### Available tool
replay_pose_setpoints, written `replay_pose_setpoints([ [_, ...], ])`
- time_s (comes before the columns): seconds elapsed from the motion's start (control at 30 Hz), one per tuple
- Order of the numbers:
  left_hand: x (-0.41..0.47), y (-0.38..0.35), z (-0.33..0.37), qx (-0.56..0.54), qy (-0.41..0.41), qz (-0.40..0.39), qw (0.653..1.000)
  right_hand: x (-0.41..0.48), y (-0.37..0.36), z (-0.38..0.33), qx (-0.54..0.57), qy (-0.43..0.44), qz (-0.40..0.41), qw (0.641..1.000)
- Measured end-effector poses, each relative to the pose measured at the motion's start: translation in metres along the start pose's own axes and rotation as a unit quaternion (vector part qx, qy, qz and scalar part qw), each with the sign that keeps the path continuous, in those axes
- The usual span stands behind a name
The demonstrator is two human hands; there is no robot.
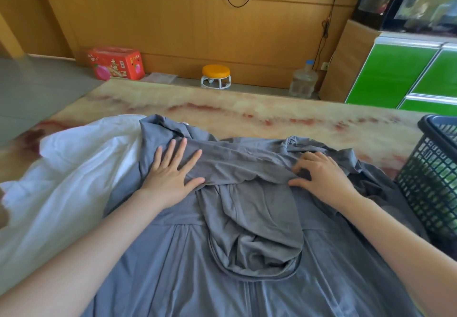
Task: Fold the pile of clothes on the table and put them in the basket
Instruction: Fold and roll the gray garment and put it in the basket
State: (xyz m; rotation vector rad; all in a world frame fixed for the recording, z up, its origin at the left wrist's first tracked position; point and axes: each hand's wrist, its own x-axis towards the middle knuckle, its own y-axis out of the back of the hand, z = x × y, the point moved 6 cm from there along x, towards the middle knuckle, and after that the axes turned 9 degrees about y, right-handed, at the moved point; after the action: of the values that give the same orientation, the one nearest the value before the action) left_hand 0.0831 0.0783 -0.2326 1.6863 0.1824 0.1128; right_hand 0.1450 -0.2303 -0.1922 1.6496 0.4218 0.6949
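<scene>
A grey garment (247,218) lies spread over the marble-patterned table (247,116), with a sleeve folded across its upper part and a hood lying in the middle. My left hand (170,171) rests flat on the left end of that sleeve, fingers straight and spread. My right hand (319,173) sits on the sleeve's right end with its fingers bent, pinching the fabric. A white garment (61,180) lies crumpled at the left, partly under the grey one. The dark mesh basket (432,180) stands at the table's right edge.
Beyond the table on the floor are a red box (116,63), a small stool with an orange seat (216,77) and a clear water jug (303,80). A green cabinet (405,74) stands at the right. A wooden panel wall runs behind.
</scene>
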Motion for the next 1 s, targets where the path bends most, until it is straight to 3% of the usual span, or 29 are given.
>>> replay_pose_setpoints([
  [0.13,0.001,0.005,-0.022,0.007,-0.018,-0.031,0.999,-0.017,0.020,0.009,-0.059,0.027,0.122,0.990],
  [0.23,-0.005,0.005,-0.029,-0.002,-0.047,-0.050,0.998,-0.021,0.014,0.000,-0.070,0.044,0.036,0.996],
  [0.3,-0.008,0.007,-0.027,-0.006,-0.053,-0.054,0.997,-0.019,0.010,0.000,-0.074,0.011,-0.025,0.997],
  [0.37,-0.010,0.016,-0.018,-0.024,-0.057,-0.012,0.998,-0.008,0.027,-0.007,-0.001,-0.017,0.029,0.999],
  [0.47,-0.014,0.038,-0.007,-0.068,-0.034,0.103,0.992,0.024,0.033,-0.017,0.195,-0.068,0.093,0.974],
  [0.63,-0.019,-0.001,-0.018,-0.027,0.024,0.060,0.998,0.070,-0.023,-0.038,0.214,-0.078,-0.013,0.974],
  [0.7,-0.019,-0.007,-0.021,-0.041,0.027,0.071,0.996,0.075,-0.034,-0.037,0.200,-0.093,0.004,0.975],
  [0.8,-0.019,-0.007,-0.020,-0.043,0.022,0.077,0.996,0.069,-0.025,-0.021,0.275,-0.170,0.080,0.943],
  [0.87,-0.019,-0.008,-0.020,-0.045,0.020,0.090,0.995,0.067,-0.014,-0.012,0.235,-0.193,0.096,0.948],
  [1.0,-0.020,-0.006,-0.021,-0.050,0.030,0.108,0.992,0.076,-0.015,-0.014,0.043,-0.204,0.055,0.977],
])
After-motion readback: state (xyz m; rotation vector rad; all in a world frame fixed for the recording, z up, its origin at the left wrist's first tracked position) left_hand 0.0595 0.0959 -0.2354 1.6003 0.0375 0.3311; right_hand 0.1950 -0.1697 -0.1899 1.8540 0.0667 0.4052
